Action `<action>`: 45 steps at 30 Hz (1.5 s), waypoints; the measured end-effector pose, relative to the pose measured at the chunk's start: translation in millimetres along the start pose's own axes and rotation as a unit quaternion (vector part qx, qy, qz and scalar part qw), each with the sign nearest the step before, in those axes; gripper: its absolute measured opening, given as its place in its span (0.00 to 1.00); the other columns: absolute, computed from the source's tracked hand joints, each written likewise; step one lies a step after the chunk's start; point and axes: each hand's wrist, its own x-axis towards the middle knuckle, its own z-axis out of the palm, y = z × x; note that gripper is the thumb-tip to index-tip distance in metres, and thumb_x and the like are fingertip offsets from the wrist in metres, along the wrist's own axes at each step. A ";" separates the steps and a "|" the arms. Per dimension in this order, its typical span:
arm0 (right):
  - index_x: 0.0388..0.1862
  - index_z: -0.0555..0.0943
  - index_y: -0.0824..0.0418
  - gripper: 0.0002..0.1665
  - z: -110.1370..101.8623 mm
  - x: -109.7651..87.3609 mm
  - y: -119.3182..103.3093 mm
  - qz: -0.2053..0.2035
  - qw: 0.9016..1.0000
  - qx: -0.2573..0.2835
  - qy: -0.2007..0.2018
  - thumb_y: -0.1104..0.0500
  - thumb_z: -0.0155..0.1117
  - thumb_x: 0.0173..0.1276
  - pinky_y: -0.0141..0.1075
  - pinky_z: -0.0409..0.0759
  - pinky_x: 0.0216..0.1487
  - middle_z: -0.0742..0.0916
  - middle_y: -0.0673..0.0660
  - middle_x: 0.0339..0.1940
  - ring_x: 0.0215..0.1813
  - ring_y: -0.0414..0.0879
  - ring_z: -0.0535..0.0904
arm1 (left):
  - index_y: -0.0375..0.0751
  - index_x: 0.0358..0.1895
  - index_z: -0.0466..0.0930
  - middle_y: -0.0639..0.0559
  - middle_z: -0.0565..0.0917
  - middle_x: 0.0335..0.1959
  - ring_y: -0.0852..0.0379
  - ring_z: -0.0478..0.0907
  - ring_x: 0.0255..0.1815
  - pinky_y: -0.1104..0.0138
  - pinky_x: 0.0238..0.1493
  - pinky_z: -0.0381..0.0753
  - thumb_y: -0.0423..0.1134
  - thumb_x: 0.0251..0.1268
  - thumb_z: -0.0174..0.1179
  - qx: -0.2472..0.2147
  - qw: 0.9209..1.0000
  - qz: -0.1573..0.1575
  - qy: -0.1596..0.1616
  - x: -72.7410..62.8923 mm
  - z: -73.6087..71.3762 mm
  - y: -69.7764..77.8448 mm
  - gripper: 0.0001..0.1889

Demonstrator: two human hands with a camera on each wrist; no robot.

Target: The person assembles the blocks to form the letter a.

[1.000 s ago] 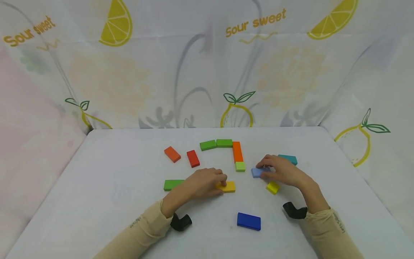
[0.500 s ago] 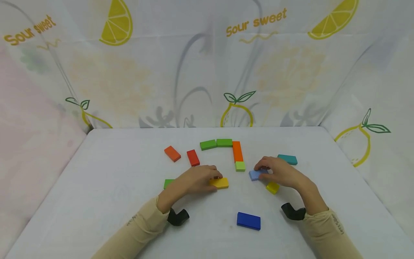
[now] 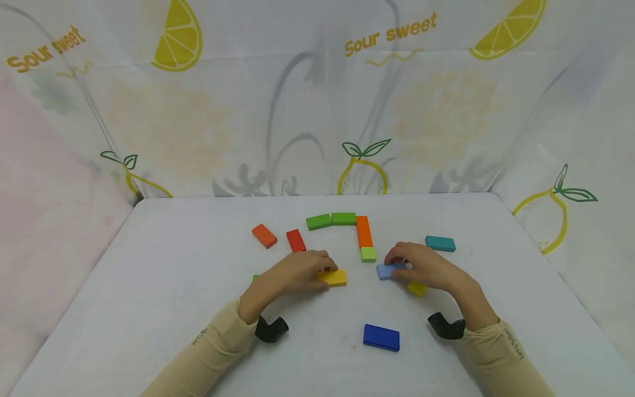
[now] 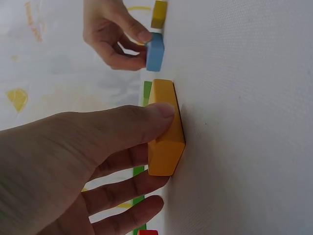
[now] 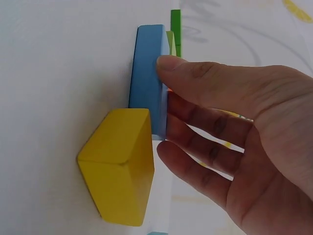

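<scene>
My left hand [image 3: 296, 271] pinches an orange-yellow block [image 3: 338, 278] lying flat on the table; in the left wrist view its thumb presses one long side of the block [image 4: 163, 154]. To the right, my right hand [image 3: 424, 266] pinches a light blue block [image 3: 384, 271] between thumb and fingers. The right wrist view shows the thumb on the face of that blue block [image 5: 148, 63]. A small yellow block [image 3: 417, 289] sits just under the right hand, partly hidden by it. A lime block [image 3: 368, 254] lies beyond the gap between the two held blocks.
Two green blocks [image 3: 344, 219] and an orange block [image 3: 364, 231] form a bent row with the lime one. Red [image 3: 295, 240], orange-red [image 3: 264, 236], teal [image 3: 440, 243] and dark blue [image 3: 381, 337] blocks lie around. Another green block [image 3: 256, 277] is mostly behind the left hand.
My left hand has slid the orange-yellow block left and slightly away from me. My right hand has drawn the light blue block left and a little nearer, covering more of the small yellow block.
</scene>
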 end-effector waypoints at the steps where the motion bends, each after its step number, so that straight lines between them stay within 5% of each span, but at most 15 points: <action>1: 0.45 0.81 0.54 0.12 0.0 -0.1 -0.8 -0.001 1.000 0.000 0.000 0.57 0.66 0.62 0.43 0.78 0.52 0.83 0.48 0.42 0.47 0.45 0.78 | 0.47 0.52 0.80 0.57 0.81 0.44 0.62 0.74 0.39 0.71 0.42 0.77 0.44 0.58 0.66 0.001 1.000 0.000 0.000 -0.3 -0.2 -0.1 0.18; 26: 0.47 0.80 0.54 0.18 8.8 2.8 -13.2 -0.012 1.000 -0.021 -0.014 0.54 0.70 0.58 0.40 0.78 0.52 0.82 0.45 0.42 0.45 0.40 0.76 | 0.49 0.52 0.81 0.56 0.81 0.48 0.60 0.77 0.45 0.66 0.47 0.79 0.43 0.59 0.64 0.037 0.999 -0.016 -0.014 -2.4 -5.2 -3.8 0.16; 45: 0.46 0.80 0.52 0.16 14.4 5.1 -18.4 -0.027 0.999 -0.047 -0.002 0.53 0.69 0.59 0.37 0.79 0.49 0.81 0.43 0.40 0.42 0.37 0.75 | 0.50 0.51 0.81 0.58 0.81 0.43 0.63 0.75 0.39 0.70 0.41 0.78 0.43 0.59 0.64 0.044 0.999 -0.013 -0.004 -4.4 -6.4 -5.3 0.15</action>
